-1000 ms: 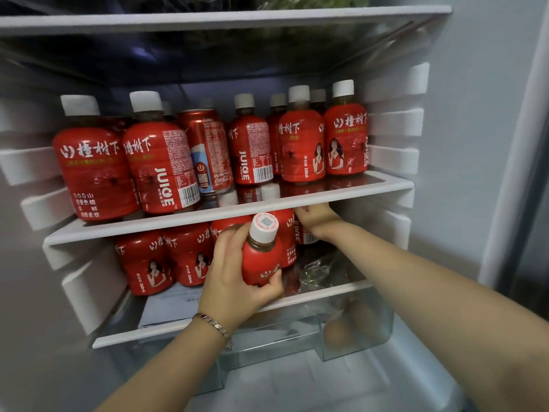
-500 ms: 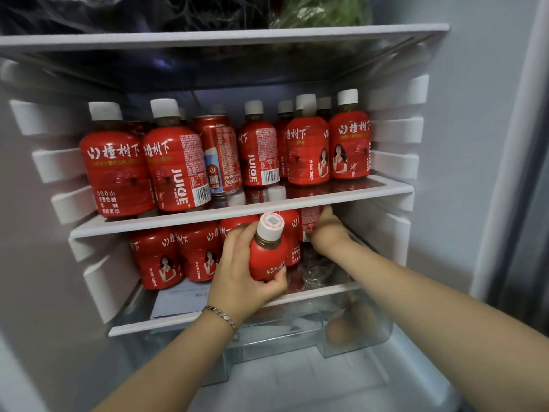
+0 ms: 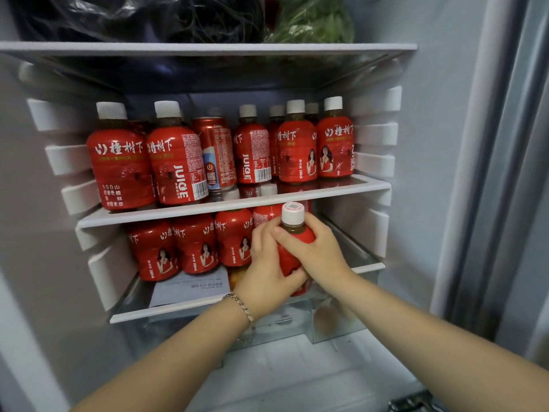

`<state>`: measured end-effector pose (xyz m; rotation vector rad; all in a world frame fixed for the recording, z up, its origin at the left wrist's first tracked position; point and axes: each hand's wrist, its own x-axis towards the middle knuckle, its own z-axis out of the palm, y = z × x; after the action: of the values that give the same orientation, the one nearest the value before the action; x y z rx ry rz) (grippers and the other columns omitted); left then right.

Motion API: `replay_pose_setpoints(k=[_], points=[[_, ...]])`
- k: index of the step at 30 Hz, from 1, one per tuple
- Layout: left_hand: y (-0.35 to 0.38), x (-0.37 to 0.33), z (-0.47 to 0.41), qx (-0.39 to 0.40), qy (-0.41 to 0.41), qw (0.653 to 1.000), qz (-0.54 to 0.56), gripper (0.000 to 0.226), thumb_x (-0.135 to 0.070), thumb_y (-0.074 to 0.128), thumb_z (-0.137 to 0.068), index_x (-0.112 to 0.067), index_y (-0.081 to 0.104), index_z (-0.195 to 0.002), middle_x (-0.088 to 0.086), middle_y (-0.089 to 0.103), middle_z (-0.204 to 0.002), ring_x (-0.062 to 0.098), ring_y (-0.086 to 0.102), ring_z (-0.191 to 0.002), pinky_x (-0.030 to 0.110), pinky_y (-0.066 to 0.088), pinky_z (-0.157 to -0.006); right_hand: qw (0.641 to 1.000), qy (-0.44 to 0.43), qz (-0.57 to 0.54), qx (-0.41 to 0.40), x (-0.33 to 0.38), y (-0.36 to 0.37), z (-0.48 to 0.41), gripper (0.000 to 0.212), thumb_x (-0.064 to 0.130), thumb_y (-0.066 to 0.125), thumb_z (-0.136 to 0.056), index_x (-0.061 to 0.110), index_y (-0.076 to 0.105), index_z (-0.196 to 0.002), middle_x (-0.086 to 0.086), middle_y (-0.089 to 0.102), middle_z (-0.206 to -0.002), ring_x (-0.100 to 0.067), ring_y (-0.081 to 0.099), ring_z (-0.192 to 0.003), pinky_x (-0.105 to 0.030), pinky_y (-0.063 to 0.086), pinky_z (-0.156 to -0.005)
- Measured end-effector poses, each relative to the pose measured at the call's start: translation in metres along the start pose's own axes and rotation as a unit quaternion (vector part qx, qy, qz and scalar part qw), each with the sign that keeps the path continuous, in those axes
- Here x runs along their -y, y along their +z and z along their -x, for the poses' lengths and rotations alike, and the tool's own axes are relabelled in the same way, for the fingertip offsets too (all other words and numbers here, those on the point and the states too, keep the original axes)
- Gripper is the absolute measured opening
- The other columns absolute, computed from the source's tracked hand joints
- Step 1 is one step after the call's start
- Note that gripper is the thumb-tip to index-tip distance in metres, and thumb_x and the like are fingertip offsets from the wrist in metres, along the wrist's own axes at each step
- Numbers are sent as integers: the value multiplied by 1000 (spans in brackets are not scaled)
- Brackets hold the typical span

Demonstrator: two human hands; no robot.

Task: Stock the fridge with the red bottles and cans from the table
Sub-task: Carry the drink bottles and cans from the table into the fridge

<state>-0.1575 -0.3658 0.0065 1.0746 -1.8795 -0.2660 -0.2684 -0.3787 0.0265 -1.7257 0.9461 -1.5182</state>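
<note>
Nearest me, both hands are wrapped round one red bottle (image 3: 289, 261). My left hand (image 3: 264, 272), the one with the bracelet (image 3: 241, 305), curls round its left side and underneath. My right hand (image 3: 320, 257) closes on it from the right, with the thumb laid across the front just below the neck. The bottle stands upright at the front of the lower shelf (image 3: 178, 309), its white cap just under the rim of the middle shelf (image 3: 237, 203). I cannot tell whether its base is already down on the glass, because my hands hide it. I read this as the placing step: one bottle is going in beside the row of red bottles (image 3: 196, 248) that fills the left and centre of this shelf, with a sheet of paper (image 3: 190, 288) lying in front of them. The free room looks to be on the right, so the next move calls for sliding the bottle back and right, keeping it upright and the cap under the shelf above, without nudging its neighbours, before letting go. Farther up, the middle shelf looks full of bottles, with a red can (image 3: 215, 153) among them. Bagged greens (image 3: 312, 22) sit on the top shelf.
</note>
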Motion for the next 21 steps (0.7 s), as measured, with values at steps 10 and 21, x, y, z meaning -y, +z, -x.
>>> replay_pose_setpoints(k=[10,21], points=[[-16,25,-28,-2,12,925,-380,59,-34,35,-97,-29,7,-149,-1,5,-155,16,-2,-144,32,-7,-115,956,28,159,-243,-15,-31,-9,19,39,62,-83,24,60,-95,0,65,-86,-17,62,-82,-33,50,-72],[-6,54,-29,-15,40,893,-448,78,-32,66,-74,-27,31,-144,8,40,-145,23,38,-135,38,1,-111,958,45,218,-182,-38,-29,-43,40,41,57,-86,16,56,-117,-11,62,-102,-29,61,-97,-36,49,-86]])
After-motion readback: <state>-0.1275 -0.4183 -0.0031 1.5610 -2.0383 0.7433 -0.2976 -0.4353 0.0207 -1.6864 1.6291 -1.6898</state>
